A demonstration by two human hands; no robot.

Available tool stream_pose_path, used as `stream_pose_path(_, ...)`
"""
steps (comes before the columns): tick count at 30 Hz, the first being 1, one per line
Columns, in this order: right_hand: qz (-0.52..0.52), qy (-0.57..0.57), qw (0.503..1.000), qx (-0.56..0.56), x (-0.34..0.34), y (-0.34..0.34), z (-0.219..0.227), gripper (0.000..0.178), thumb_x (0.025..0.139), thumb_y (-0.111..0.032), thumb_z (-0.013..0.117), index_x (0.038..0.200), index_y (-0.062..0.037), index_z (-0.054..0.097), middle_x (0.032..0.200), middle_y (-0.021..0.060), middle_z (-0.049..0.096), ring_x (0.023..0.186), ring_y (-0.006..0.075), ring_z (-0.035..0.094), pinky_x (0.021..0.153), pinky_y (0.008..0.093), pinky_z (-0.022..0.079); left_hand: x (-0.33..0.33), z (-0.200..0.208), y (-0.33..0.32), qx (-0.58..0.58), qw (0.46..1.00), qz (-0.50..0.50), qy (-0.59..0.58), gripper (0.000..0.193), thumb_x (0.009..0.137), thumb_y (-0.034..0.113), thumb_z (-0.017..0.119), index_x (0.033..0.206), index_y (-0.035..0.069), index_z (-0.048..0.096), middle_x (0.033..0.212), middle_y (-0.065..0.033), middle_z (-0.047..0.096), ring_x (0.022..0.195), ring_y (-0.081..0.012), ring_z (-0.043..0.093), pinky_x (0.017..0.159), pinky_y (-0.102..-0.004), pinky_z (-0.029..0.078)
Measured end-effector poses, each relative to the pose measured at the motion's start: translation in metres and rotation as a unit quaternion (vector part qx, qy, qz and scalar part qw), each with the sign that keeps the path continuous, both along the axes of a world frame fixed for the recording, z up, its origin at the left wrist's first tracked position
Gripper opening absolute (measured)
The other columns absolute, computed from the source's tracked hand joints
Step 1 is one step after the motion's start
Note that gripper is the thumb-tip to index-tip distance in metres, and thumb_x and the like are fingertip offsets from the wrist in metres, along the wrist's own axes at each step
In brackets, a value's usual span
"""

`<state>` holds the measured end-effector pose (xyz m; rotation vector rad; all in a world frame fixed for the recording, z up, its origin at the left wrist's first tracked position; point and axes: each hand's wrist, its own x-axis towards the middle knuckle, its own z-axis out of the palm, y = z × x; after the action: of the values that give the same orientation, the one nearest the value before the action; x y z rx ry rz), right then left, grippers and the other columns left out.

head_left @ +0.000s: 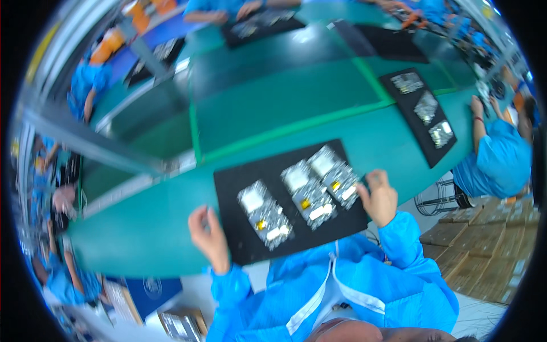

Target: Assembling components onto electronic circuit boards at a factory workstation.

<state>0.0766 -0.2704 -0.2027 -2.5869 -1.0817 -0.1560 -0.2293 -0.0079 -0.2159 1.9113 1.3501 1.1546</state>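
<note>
On a black mat (232, 188) in front of me lie three circuit boards, each with a white square patch and a small yellow piece. The left board (265, 214) sits apart, while the middle board (308, 194) and the right board (335, 175) lie close together. My left hand (209, 238) hovers by the mat's left edge, fingers loosely bent and apart, holding nothing. My right hand (380, 200) is at the lower right corner of the right board. Its thumb reaches the board's edge, touching or just short of it, and thumb and forefinger are spread.
A green work table (137, 228) carries the mat. Beyond it runs a green surface (279, 85) with bright green borders. Another black mat (407, 101) with three boards lies to the right, near a co-worker (496, 159) in blue. Cardboard boxes (478, 245) are stacked at the lower right. A metal post (97, 137) slants at left.
</note>
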Motion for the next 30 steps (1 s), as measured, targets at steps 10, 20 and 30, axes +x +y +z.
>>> stream_pose_path(10, -0.005, 0.44, 0.872, 0.214, 0.007, -0.016, -0.024, 0.043, 0.085, -0.027, 0.086, 0.108, 0.0029, 0.066, 0.098, 0.0131, 0.069, 0.086, 0.0194, 0.065, 0.074, 0.0344, 0.053, -0.04, 0.008, -0.008, -0.165, 0.957, -0.102, 0.218, 0.035, 0.095, 0.03, 0.074, 0.083, -0.003, 0.069, 0.066, -0.014, 0.067, 0.065, -0.022, 0.068, 0.059, -0.0408, 0.05)
stream_pose_path(20, 0.071, 0.472, 0.804, 0.356, 0.031, -0.009, -0.007, 0.038, 0.09, -0.016, 0.08, 0.122, -0.0024, 0.064, 0.1, 0.0009, 0.067, 0.085, 0.0047, 0.055, 0.074, 0.0241, 0.046, -0.01, 0.041, -0.015, -0.271, 0.914, -0.202, -0.222, 0.021, 0.103, 0.012, 0.063, 0.12, 0.0, 0.062, 0.104, -0.0063, 0.071, 0.085, -0.0119, 0.066, 0.075, -0.028, 0.055)
stream_pose_path(30, 0.003, 0.3, 0.895, 0.329, 0.065, -0.001, -0.036, 0.043, 0.092, -0.029, 0.077, 0.124, -0.0002, 0.069, 0.105, 0.0091, 0.076, 0.089, 0.0165, 0.066, 0.08, 0.0377, 0.053, 0.08, 0.002, 0.049, -0.392, 0.838, -0.215, -0.313, 0.031, 0.103, 0.014, 0.064, 0.129, -0.002, 0.06, 0.118, -0.0119, 0.071, 0.102, -0.0223, 0.071, 0.089, -0.0335, 0.059)
